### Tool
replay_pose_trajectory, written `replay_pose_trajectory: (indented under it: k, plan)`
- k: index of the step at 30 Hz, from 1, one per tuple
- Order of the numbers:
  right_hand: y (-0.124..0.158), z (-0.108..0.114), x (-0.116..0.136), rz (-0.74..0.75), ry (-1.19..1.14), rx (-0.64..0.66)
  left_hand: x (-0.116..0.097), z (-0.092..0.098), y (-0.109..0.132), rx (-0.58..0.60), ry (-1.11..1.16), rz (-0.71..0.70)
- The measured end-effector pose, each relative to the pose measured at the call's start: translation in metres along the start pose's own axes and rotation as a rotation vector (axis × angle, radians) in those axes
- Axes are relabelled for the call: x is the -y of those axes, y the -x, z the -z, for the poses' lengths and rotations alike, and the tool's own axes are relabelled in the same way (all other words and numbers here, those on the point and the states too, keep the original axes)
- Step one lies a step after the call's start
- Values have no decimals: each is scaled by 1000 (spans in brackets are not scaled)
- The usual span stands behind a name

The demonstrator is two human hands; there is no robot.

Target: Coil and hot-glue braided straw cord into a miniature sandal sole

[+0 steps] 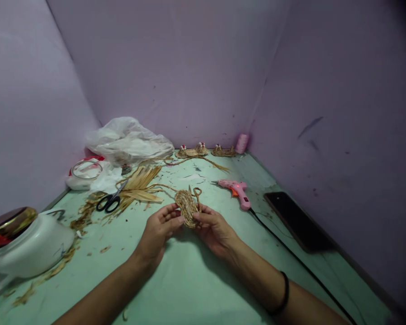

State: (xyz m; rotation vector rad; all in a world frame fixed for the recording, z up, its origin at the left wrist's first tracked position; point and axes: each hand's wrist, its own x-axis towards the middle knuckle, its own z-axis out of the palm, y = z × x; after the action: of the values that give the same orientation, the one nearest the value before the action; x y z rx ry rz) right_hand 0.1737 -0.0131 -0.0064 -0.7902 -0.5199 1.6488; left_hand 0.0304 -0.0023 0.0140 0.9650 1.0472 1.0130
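A small sole-shaped piece of coiled straw braid (186,206) is held upright between my two hands, over the middle of the table. My left hand (164,225) pinches its left edge between thumb and fingers. On the other side, my right hand (213,225) grips the lower right edge, thumb in front. A loose braid end (197,194) curls at the upper right of the piece, and a thin pointed tip shows beside it. Another braided strand (162,186) runs off leftward toward the dry straw strips (140,180).
Black-handled scissors (112,198) lie on the straw. A pink glue gun (235,190) and a dark phone (297,221) are at right. Small woven slippers (192,152), a pink thread spool (242,143) and a plastic bag (128,140) line the back. A white pot (40,243) stands left.
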Motion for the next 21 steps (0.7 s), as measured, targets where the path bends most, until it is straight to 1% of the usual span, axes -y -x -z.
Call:
replay_pose_trajectory:
  k: [2, 4, 6, 8, 10, 11, 12, 13, 14, 15, 16, 17, 18, 19, 21]
  plan:
    - [0, -6, -10, 3, 20, -8, 2, -1, -2, 5, 116, 80]
    - [0, -10, -18, 18, 60, -29, 3, 0, -4, -12, 189, 107]
    - [0, -12, -18, 13, 138, -37, 4, 2, -6, -20, 229, 116]
    - [-1, -9, -6, -23, 263, -32, 3, 5, -7, -30, 240, 117]
    - [-2, 1, 20, -30, 431, -68, 1, 7, -8, -63, 243, 123]
    - [-3, 9, 36, 19, 564, -127, 0, 9, -8, -82, 240, 131]
    - [-3, 19, 54, 95, 681, -214, -1, 10, -9, -100, 235, 142]
    - [-3, 30, 71, 151, 741, -285, -2, 12, -10, -115, 231, 155]
    - [-2, 42, 87, 224, 841, -385, -2, 13, -10, -125, 225, 166]
    - [-2, 54, 100, 335, 1133, -597, -2, 14, -11, -130, 218, 175]
    - [-1, 64, 110, 341, 1400, -743, -1, 15, -12, -134, 209, 182]
    - [-1, 73, 117, 304, 1589, -805, -1, 16, -13, -141, 200, 185]
    - [-1, 80, 121, 255, 1703, -806, 0, 16, -13, -148, 189, 186]
    - [-2, 84, 122, 175, 1772, -771, 0, 16, -14, -156, 178, 186]
    - [-6, 88, 121, 16, 1806, -665, 1, 17, -14, -164, 165, 186]
